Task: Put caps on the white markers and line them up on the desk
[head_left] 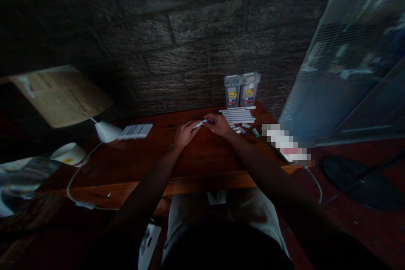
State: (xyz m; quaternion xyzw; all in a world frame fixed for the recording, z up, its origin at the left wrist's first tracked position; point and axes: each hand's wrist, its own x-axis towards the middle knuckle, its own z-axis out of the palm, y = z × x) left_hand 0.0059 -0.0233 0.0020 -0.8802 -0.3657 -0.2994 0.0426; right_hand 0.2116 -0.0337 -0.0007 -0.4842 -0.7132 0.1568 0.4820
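Note:
A white marker [199, 124] with a teal end is held over the middle of the wooden table. My left hand [184, 133] is closed around its body. At the teal end, my right hand [219, 124] pinches with curled fingers; its fingertips are partly hidden. Just beyond the right hand lies a row of white markers [238, 115], side by side with coloured ends. Several loose marker caps [246, 125] are scattered beside that row, one green cap [255, 133] a little apart. Another neat row of markers [136, 130] lies on the left of the table.
Two clear plastic marker cases [232, 90] stand against the dark brick wall [190, 50]. On the left are a lamp [107, 131] with a paper shade, its cable, and a white cup [68, 154]. A pixelated white object [284, 141] sits at the right edge of the table [139, 164].

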